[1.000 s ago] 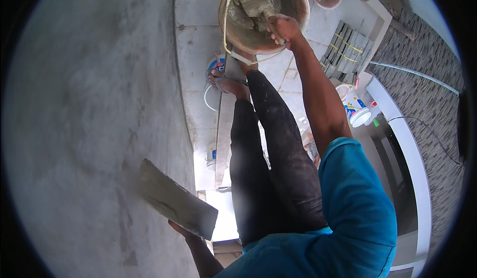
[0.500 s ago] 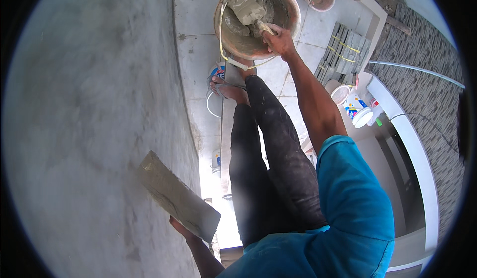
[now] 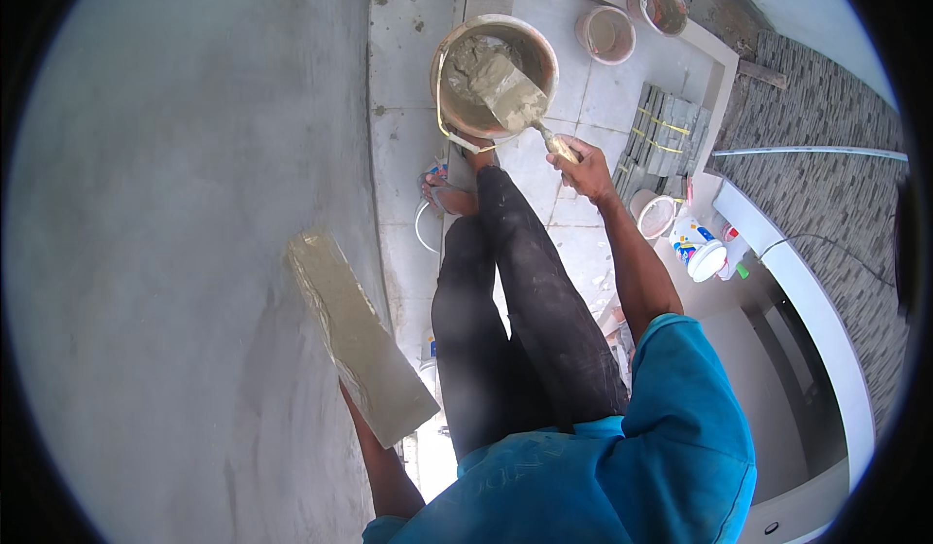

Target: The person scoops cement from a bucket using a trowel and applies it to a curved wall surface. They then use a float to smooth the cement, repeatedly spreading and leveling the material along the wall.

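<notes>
My right hand [image 3: 583, 170] is closed round the wooden handle of a trowel [image 3: 513, 99], its blade heaped with wet grey mortar over the rim of a round bucket [image 3: 442, 83] that holds more mortar. At lower left my left hand [image 3: 348, 389] is mostly hidden beneath a long rectangular plastering board [image 3: 360, 335] that it holds; a ridge of mortar runs along the board's edge, close to the grey plastered wall [image 3: 175, 253].
My feet stand on a narrow plank over white tiles [image 3: 398, 146]. Two small buckets [image 3: 604, 34] sit at upper right, near strapped bundles of grey tiles [image 3: 669, 136]. Several white pails [image 3: 698, 251] lie by a white-edged ledge [image 3: 814, 321]; a pale pipe [image 3: 807, 153] crosses the patterned wall.
My right hand has drawn the trowel back, down and right, lifting mortar toward the bucket's rim. The board in my left hand has risen and turned steeper along the wall.
</notes>
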The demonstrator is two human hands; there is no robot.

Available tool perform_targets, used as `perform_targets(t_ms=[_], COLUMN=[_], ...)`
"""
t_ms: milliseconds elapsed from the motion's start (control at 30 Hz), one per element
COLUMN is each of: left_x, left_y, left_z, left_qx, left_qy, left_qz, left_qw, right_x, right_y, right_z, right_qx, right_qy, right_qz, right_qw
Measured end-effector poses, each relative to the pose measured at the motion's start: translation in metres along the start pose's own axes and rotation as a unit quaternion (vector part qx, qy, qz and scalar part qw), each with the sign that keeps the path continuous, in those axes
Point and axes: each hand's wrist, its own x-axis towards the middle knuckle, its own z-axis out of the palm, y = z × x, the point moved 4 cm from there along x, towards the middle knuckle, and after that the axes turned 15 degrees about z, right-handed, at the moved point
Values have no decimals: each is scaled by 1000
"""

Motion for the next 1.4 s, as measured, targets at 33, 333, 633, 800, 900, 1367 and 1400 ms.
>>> perform_targets(t_ms=[33, 333, 633, 800, 900, 1367, 1400], left_x=[-4, -75, -132, -217, -254, -226, -226], left_y=[10, 151, 274, 371, 421, 519, 520], left_z=[5, 40, 5, -15, -25, 2, 2], left_qx=[-27, -118, 202, 209, 154, 72, 66], left_qy=[-4, -183, -118, 23, 109, 150, 137], left_qz=[-9, 21, 531, 652, 758, 774, 772], left_qw=[1000, 976, 815, 728, 624, 611, 617], right_x=[-30, -360, -642, -760, -834, -869, -865], right_y=[-11, -161, -320, -383, -390, -379, -380], right_z=[-7, -75, -48, 6, 51, 183, 187], right_qx=[-19, -93, -140, -186, -246, -421, -416], right_qy=[8, -31, -148, -157, -95, 195, 198], right_qz=[0, -173, -471, -584, -640, -808, -813], right_qw=[1000, 980, 858, 774, 722, 363, 357])
